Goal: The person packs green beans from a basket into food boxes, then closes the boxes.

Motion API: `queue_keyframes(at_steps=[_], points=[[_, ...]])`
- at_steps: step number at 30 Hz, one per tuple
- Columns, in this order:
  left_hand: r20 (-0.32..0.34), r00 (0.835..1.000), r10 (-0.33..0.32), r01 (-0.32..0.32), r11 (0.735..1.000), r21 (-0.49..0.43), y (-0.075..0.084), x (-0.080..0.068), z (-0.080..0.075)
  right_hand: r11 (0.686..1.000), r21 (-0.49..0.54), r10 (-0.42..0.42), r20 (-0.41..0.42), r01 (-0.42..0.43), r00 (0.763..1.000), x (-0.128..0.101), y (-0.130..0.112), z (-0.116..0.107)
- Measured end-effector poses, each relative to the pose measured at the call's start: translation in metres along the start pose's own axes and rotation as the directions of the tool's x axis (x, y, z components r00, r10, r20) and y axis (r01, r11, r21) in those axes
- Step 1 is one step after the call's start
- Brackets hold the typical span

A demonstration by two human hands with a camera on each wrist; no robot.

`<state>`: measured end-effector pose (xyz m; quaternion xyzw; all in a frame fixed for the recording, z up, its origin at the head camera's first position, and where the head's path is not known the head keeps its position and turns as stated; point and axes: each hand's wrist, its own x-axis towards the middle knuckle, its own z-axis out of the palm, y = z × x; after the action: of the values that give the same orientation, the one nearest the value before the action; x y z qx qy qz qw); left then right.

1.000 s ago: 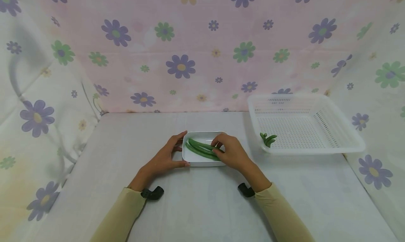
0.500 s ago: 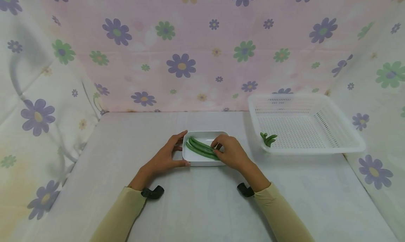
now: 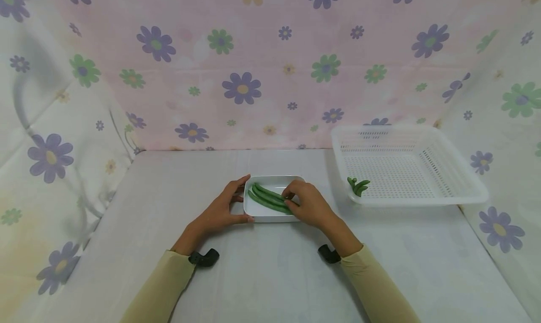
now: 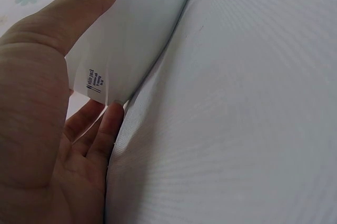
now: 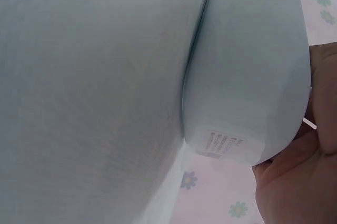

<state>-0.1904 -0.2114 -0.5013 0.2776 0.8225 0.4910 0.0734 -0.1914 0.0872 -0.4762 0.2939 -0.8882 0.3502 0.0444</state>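
A small white rectangular container (image 3: 274,219) stands on the table in the head view, with several long green beans (image 3: 265,203) lying lengthwise inside. My left hand (image 3: 221,210) grips its left end, thumb along the front wall and fingers round the back corner. In the left wrist view the thumb lies against the container wall (image 4: 129,29), and fingertips touch its lower corner. My right hand (image 3: 312,203) reaches over the right end and pinches the beans, covering their right ends. The right wrist view shows the container's outer wall (image 5: 247,66) with a printed label; the fingertips are hidden behind it.
A white perforated plastic basket (image 3: 422,202) stands at the right, taller than the container. Several green pieces (image 3: 359,188) sit in its front left corner. Flowered cloth (image 3: 270,79) closes off the back and both sides of the white table (image 3: 270,276).
Both hands stay almost in place. Under my right fingers the beans have shifted slightly and now lie closer together, with another bean's end showing at the upper left.
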Motion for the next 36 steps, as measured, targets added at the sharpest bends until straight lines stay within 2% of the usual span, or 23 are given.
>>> queue_keyframes(at_steps=[7,11,20,28,36], points=[[-0.007,1.0,0.009,-0.009,1.0,0.024,-0.015,0.001,0.002,0.997,-0.06,-0.042,-0.028,0.041,0.999,-0.003,-0.001,0.0],[-0.007,1.0,0.022,-0.022,1.0,0.022,-0.018,0.002,0.002,0.996,-0.072,-0.062,-0.047,0.059,0.997,-0.005,-0.004,-0.004],[-0.016,0.999,0.039,-0.039,0.999,0.018,-0.02,0.001,0.002,0.998,-0.059,-0.026,-0.115,0.019,0.993,-0.014,-0.024,-0.029],[-0.011,1.0,0.014,-0.014,0.999,0.03,-0.019,0.001,0.001,0.988,-0.074,-0.15,-0.234,0.137,0.96,-0.021,-0.042,-0.055],[0.005,1.0,0.008,-0.008,0.999,0.037,-0.016,0.0,-0.001,0.984,-0.091,-0.173,-0.282,0.154,0.944,-0.034,-0.058,-0.084]])
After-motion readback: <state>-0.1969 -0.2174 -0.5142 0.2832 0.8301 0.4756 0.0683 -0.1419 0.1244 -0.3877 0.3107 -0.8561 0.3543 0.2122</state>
